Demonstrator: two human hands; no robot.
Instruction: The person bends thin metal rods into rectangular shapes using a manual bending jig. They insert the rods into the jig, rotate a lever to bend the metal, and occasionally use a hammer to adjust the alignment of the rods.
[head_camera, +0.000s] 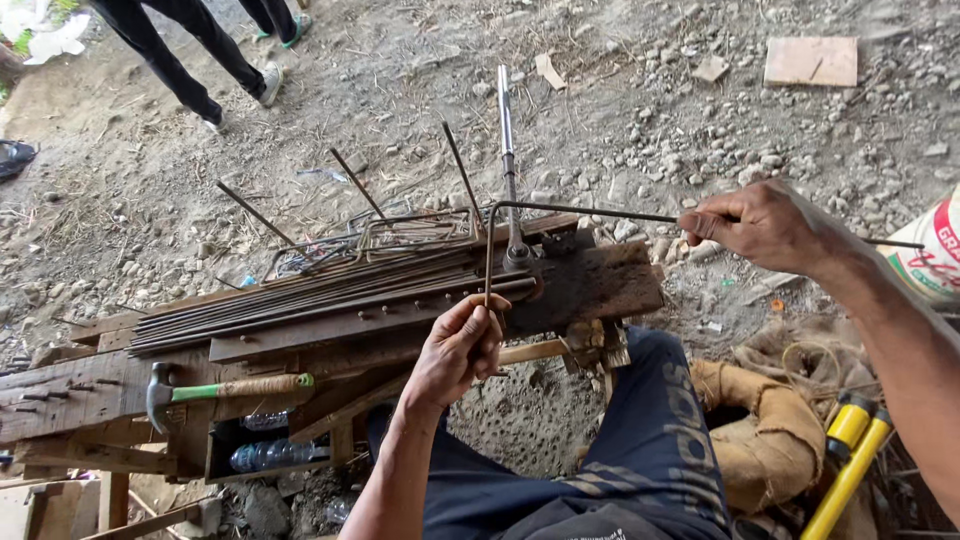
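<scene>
A thin steel rod (590, 210) bent at a right angle hangs over a wooden bench (600, 285). My left hand (462, 345) grips its short downward leg near the bench's front edge. My right hand (765, 225) holds the long horizontal leg, out to the right of the bench. A metal bending lever (508, 150) stands at the bend and points away from me. A bundle of straight rods (320, 300) lies along the bench to the left, with several bent stirrups (400, 235) behind it.
A hammer (215, 388) with a green-taped handle rests on the bench's lower left. A plastic bottle (270, 455) lies under it. Yellow-handled cutters (850, 455) and burlap sacks sit at right. Another person's legs (190, 60) stand at top left on gravel.
</scene>
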